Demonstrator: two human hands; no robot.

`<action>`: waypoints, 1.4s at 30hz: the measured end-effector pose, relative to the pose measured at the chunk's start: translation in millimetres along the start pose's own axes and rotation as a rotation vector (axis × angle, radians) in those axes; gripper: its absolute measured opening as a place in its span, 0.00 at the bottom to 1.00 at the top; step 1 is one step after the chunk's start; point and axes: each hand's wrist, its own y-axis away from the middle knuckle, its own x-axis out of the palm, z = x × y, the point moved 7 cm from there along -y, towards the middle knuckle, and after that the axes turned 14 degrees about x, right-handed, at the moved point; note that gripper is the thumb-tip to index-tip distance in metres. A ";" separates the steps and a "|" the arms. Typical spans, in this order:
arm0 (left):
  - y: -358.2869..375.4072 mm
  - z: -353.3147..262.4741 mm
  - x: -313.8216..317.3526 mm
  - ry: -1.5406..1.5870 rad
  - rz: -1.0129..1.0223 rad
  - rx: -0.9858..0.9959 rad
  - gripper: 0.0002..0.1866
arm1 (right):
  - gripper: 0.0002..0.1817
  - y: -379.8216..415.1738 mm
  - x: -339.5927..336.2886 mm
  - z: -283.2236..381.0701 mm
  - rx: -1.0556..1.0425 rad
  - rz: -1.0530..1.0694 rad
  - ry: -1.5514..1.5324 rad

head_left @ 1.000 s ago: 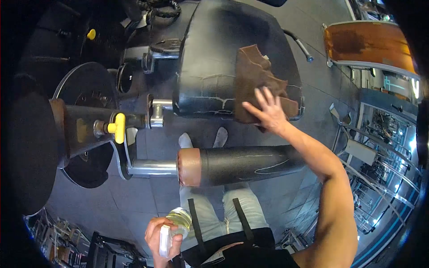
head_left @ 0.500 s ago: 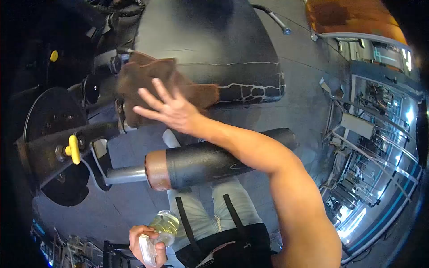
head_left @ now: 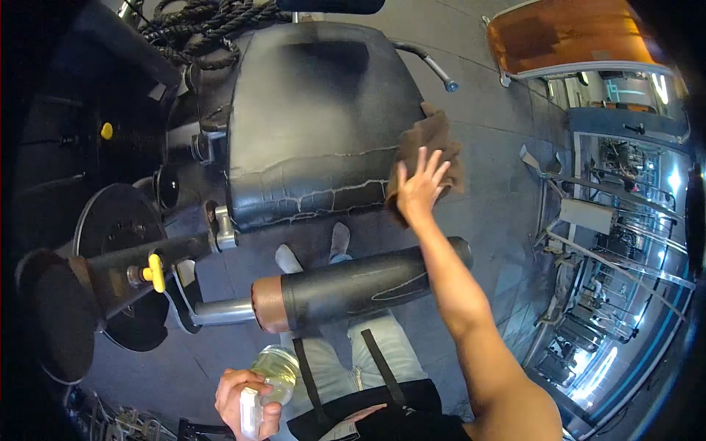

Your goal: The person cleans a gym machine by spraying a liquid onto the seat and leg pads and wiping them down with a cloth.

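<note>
A brown cloth (head_left: 434, 136) lies over the right edge of the black padded seat (head_left: 316, 125), whose front part shows pale cracks. My right hand (head_left: 421, 189) presses flat on the cloth with its fingers spread. Low in the view, my left hand (head_left: 246, 404) is wrapped round a clear spray bottle (head_left: 279, 371) with a white trigger head, which holds pale yellow liquid. Between me and the seat runs a black padded roller (head_left: 360, 283) with a brown end.
Yellow knobs (head_left: 155, 273), round dark plates (head_left: 118, 220) and a metal bar (head_left: 224, 312) stand at the left. Thick black rope (head_left: 198, 29) is heaped at the upper left. An orange pad (head_left: 573, 37) is at the upper right, above gym equipment.
My right hand and the brown cloth have moved from the seat's left side to its right edge. The seat shows lower in the view. My left hand still holds the bottle.
</note>
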 end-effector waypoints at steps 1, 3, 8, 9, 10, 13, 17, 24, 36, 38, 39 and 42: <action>-8.5 0.3 -0.4 -0.002 -0.008 -0.003 0.31 | 0.43 24.8 0.4 15.3 -0.161 0.005 0.007; -30.0 -1.5 6.2 0.010 -0.017 -0.038 0.30 | 0.47 40.9 0.0 29.8 -0.401 0.068 0.002; -108.4 -14.1 29.7 -0.028 0.060 -0.003 0.22 | 0.47 -11.9 -7.1 32.4 -0.556 0.201 -0.029; -129.2 -13.9 35.7 -0.033 0.071 0.007 0.19 | 0.46 -24.3 -2.3 35.4 -0.430 0.180 -0.010; -154.3 -16.3 46.5 -0.061 0.102 0.017 0.17 | 0.44 -33.9 0.4 38.9 -0.327 0.193 0.002; -221.8 -11.8 82.7 -0.108 0.147 0.115 0.06 | 0.41 -44.9 5.1 38.4 -0.218 0.100 -0.056; -286.5 40.4 129.1 -0.243 0.107 0.042 0.08 | 0.43 -42.0 4.1 38.0 -0.232 0.107 -0.077; -332.5 80.8 171.8 -0.328 0.270 -0.244 0.16 | 0.47 -41.8 7.7 36.1 -0.225 0.239 -0.076; -301.5 41.0 192.1 -0.259 0.271 0.042 0.09 | 0.46 -45.8 -2.7 43.7 -0.267 0.281 -0.035; -285.1 31.7 157.3 -0.200 0.100 0.117 0.07 | 0.46 -54.3 -7.3 48.5 -0.301 0.321 0.023; -271.4 34.6 140.9 -0.206 0.053 0.085 0.07 | 0.46 -64.0 -8.7 54.0 -0.323 0.373 0.058; -237.7 45.5 103.7 -0.280 -0.075 0.055 0.10 | 0.46 -107.5 7.2 85.7 -0.510 0.253 0.050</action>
